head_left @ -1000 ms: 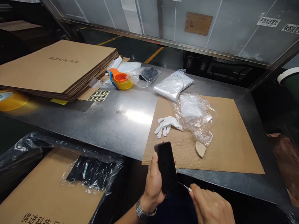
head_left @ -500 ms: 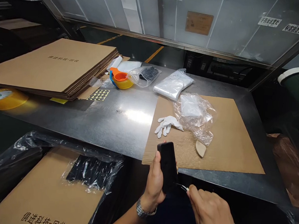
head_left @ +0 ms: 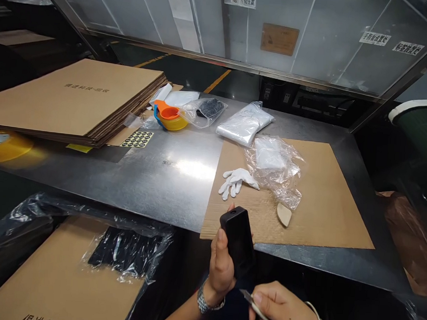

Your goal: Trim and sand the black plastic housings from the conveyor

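The black block (head_left: 237, 246), a small dark rectangular device, stands nearly upright in the left hand (head_left: 221, 266), just off the near edge of the surface (head_left: 169, 176), in front of the cardboard sheet (head_left: 327, 196). The left hand is clasped around its lower half, thumb on the left side. At the far left edge of the surface sits a yellow tape roll (head_left: 1, 144), and behind it a stack of flat cartons (head_left: 76, 98) fills the far left corner. Near the stack's right end lie a sticker sheet (head_left: 138, 139) with dark dots and an orange and yellow dispenser (head_left: 169, 116). A white glove (head_left: 236, 179) rests on the left part of the cardboard sheet, touching a crumpled clear bag (head_left: 276, 166); a tan wedge (head_left: 284, 214) lies just by the bag's near end. The right hand (head_left: 283, 314), low and right of the block, pinches a thin metal tool (head_left: 253, 302), its tip pointing toward the block without touching it.
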Demonstrator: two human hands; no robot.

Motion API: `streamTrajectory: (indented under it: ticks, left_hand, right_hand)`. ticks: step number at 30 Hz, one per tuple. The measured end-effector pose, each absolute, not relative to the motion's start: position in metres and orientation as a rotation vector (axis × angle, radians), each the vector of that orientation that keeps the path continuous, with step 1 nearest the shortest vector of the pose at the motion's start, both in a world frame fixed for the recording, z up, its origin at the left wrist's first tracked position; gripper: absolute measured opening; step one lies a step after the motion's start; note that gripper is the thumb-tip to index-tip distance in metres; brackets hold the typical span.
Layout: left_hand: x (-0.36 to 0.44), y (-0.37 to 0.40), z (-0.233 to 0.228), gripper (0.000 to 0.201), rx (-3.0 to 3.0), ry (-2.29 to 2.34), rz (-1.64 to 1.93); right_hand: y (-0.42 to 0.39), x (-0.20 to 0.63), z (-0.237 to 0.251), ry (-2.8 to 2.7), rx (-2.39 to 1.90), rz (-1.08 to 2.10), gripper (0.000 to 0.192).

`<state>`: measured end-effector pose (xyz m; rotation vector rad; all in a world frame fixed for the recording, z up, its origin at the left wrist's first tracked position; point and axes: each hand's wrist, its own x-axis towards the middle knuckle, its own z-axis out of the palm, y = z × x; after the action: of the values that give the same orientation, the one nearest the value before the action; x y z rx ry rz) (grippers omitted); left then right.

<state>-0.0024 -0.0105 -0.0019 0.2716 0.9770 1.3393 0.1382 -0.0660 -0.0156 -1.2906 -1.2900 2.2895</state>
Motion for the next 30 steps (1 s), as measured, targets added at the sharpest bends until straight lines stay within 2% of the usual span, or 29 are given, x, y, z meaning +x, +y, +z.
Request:
streamTrajectory:
  ticks: [3, 5, 7, 9, 10, 12, 16, 20, 25, 27, 30]
  left_hand:
    - [-0.002, -0.004, -0.001, 0.052, 0.215, 0.857, 1.307]
    - [-0.003, 0.002, -0.002, 0.051, 0.083, 0.850, 1.169]
    - [-0.004, 0.006, -0.003, 0.053, -0.026, 0.847, 1.064]
    - [-0.004, 0.008, -0.004, 0.052, -0.084, 0.825, 1.012]
    - [-0.003, 0.008, -0.004, 0.051, -0.099, 0.814, 0.990]
    - [-0.002, 0.006, -0.004, 0.051, -0.121, 0.791, 0.931]
    - [0.002, 0.002, -0.006, 0.051, -0.155, 0.755, 0.804]
    - [0.005, -0.001, -0.008, 0.053, -0.151, 0.786, 0.696]
    - [0.012, -0.006, -0.006, 0.050, -0.177, 0.721, 0.634]
    - [0.014, -0.009, -0.005, 0.043, -0.190, 0.713, 0.668]
    - [0.016, -0.014, -0.002, 0.037, -0.173, 0.775, 0.679]
  right_hand:
    - [-0.065, 0.140, -0.014, -1.118, -1.172, 2.304, 0.051]
    - [-0.058, 0.150, -0.014, -1.158, -1.318, 2.111, 0.051]
    - [-0.047, 0.170, -0.018, -1.387, -1.643, 1.653, 0.048]
    - [-0.032, 0.197, -0.030, -1.621, -1.987, 0.982, 0.040]
    - [-0.024, 0.211, -0.038, -1.632, -2.088, 0.768, 0.037]
    - [-0.010, 0.235, -0.054, -1.614, -2.206, 0.483, 0.032]
    - [0.005, 0.256, -0.072, -1.618, -2.232, 0.154, 0.030]
    - [-0.009, 0.229, -0.049, -1.753, -2.046, 0.075, 0.031]
    - [-0.042, 0.161, 0.006, -2.140, -1.318, 0.500, 0.019]
    - [-0.047, 0.142, 0.017, -2.170, -1.227, 0.580, 0.019]
    - [-0.048, 0.132, 0.019, -2.169, -1.239, 0.645, 0.028]
